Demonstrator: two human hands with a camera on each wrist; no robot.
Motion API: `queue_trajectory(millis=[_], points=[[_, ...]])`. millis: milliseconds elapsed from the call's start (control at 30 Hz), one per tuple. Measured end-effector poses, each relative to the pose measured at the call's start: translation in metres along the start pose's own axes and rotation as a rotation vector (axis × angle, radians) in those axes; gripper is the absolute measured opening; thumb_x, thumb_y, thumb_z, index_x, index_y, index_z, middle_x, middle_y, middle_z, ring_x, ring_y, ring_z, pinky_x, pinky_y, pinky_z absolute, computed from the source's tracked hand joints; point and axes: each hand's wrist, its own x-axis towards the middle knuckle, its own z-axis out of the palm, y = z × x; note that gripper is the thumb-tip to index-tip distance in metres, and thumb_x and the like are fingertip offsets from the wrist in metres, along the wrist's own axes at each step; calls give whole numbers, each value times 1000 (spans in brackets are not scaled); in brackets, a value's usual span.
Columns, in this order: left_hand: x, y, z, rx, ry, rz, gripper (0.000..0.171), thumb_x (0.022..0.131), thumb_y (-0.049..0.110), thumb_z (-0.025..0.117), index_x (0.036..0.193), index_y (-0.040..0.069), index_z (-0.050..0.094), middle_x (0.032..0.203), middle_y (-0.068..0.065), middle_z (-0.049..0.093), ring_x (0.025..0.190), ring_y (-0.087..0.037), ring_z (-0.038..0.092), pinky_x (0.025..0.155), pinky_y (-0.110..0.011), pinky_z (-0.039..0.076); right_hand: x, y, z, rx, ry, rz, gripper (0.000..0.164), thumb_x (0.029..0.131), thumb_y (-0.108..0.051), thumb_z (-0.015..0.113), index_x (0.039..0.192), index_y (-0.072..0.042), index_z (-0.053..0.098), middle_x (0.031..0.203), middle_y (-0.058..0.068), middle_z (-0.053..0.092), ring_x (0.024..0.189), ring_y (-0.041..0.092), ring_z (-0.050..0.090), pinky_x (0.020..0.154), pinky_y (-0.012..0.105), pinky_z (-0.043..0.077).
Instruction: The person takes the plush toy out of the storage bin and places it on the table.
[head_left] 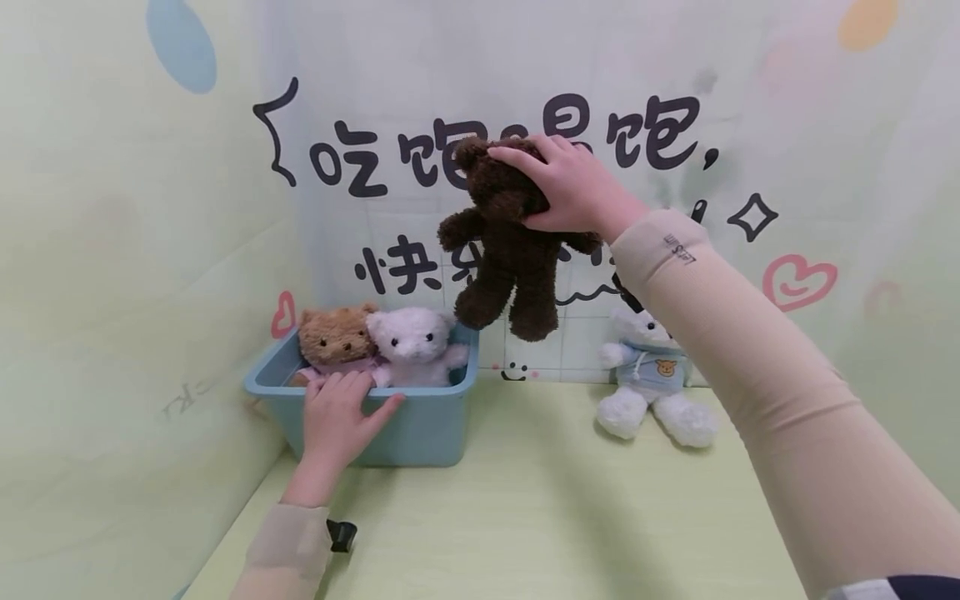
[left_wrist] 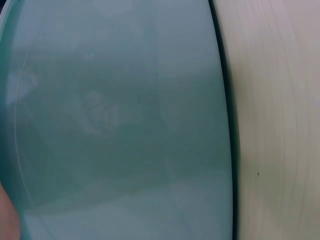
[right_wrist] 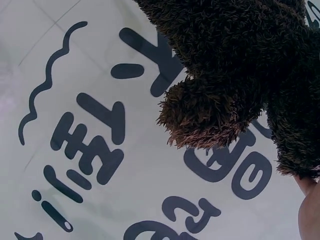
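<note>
My right hand (head_left: 573, 183) grips a dark brown teddy bear (head_left: 517, 267) by the head, holding it up in the air. The bear faces me with its legs hanging down; its fur (right_wrist: 225, 65) fills the upper right of the right wrist view. With fingers over the front rim and the thumb outside, my left hand (head_left: 341, 417) holds a blue plastic bin (head_left: 420, 429). Inside the bin sit a light brown teddy bear (head_left: 337, 337) and a white teddy bear (head_left: 412, 333), side by side. The bin's front wall (left_wrist: 120, 120) fills most of the left wrist view.
On the right of the light green table (head_left: 510, 517), a white plush toy (head_left: 652, 379) in a blue top sits against the back wall, partly hidden by my right forearm. Printed fabric (head_left: 450, 58) with large dark characters covers the back. A pale side wall stands left of the bin.
</note>
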Motion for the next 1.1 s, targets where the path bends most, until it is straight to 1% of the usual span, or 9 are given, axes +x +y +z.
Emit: queue_trajectory(millis=[133,233,367,467,667,867,967,1100], points=[[-1,-1,-1,11,-23,-6,44,72,58,57,72,14,47,61,3,44,59,-21,43,68,-42,27,-7,4,3,2,-14,-11,86,68,-40,69,138,-37,19,125,13,36,113,32,37,85,52,32],[-1,-2,-2,11,-26,-5,44,72,57,58,72,14,48,62,2,46,60,-21,44,68,-42,27,-13,6,5,10,-19,-7,86,67,-38,69,138,-36,20,125,13,36,116,32,35,88,52,30],[-1,-3,-2,8,-11,2,44,72,58,57,72,14,48,62,3,45,60,-21,43,67,-43,28,-21,10,10,18,-28,12,86,67,-37,69,137,-38,20,125,11,38,116,32,36,88,52,29],[-2,-3,-3,10,-8,5,44,72,58,58,72,15,48,61,3,44,59,-20,42,66,-42,28,-26,12,16,9,-43,19,87,67,-38,69,138,-38,18,126,12,37,114,32,37,85,52,31],[-4,-3,-4,18,-23,-2,43,70,55,61,71,15,47,60,4,42,58,-19,41,67,-42,28,-33,13,32,-8,-51,1,87,67,-40,68,138,-34,18,121,12,40,107,31,41,81,50,34],[-3,-2,-3,17,-8,0,44,72,58,58,71,15,48,60,4,43,58,-19,42,67,-42,28,-42,14,51,25,-47,-18,86,66,-41,69,138,-32,23,120,11,40,110,30,40,85,50,32],[-2,-2,-2,10,-1,5,44,71,57,59,71,14,48,60,4,43,59,-19,42,67,-42,28,-47,13,59,34,-71,-24,86,67,-41,70,138,-31,22,122,11,40,111,31,39,86,51,31],[-1,0,-1,3,3,8,43,70,56,60,71,14,48,61,4,43,58,-19,42,67,-43,28,-53,13,68,41,-116,-6,88,67,-40,70,139,-31,19,126,11,38,113,31,37,85,53,31]])
